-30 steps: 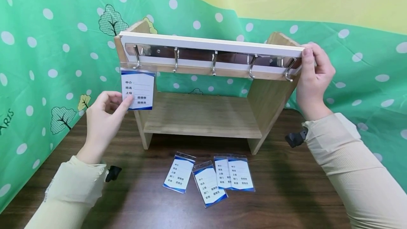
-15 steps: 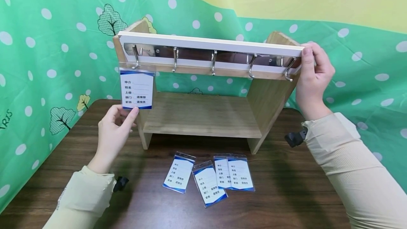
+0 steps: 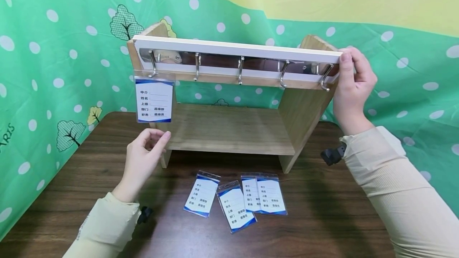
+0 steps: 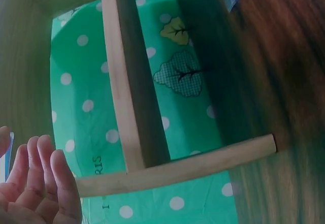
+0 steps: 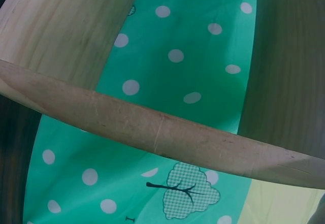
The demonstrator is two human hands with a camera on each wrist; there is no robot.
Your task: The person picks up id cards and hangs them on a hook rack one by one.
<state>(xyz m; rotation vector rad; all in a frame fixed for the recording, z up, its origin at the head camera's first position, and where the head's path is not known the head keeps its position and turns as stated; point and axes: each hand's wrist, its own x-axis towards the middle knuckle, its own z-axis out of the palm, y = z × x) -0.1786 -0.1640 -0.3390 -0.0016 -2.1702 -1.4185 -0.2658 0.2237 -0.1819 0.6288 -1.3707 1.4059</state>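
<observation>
A clear-sleeved badge (image 3: pixel 154 100) with blue corners and printed lines hangs at the leftmost hook (image 3: pixel 153 65) of a white hook rail (image 3: pixel 229 46). Just below it, apart from it, is my left hand (image 3: pixel 141 158), fingers loosely bent and holding nothing. Those fingers (image 4: pixel 58 178) also show in the left wrist view, beside the wooden frame. My right hand (image 3: pixel 355 90) grips the rail's right end, thumb on the front. On the table lie more badges: a tilted one at left (image 3: pixel 202 194), one in the middle (image 3: pixel 236 208) and an overlapping pair (image 3: pixel 271 195) at right.
The rail lies across the front of a wooden shelf (image 3: pixel 229 128) with two side panels. Several bare metal hooks (image 3: pixel 241 71) line the rail. Shelf and badges stand on a dark wooden table (image 3: pixel 179 242). A green dotted cloth (image 3: pixel 222 7) hangs behind.
My left hand has let go of the hanging badge and moved down and right, away from it. The badge hangs still at the hook. My right hand keeps its grip.
</observation>
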